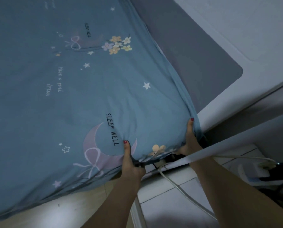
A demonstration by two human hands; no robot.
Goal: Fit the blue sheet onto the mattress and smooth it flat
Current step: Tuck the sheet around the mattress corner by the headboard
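Firmly, both grips on blue sheet [91, 89]

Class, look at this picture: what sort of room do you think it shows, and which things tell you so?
Most likely a bedroom. A blue sheet printed with "SLEEP WELL", moons and stars is stretched over a mattress, both hands pulling it round a corner. A white bed frame runs beside it, over a tiled floor.

White rail [219, 149] close beside corner
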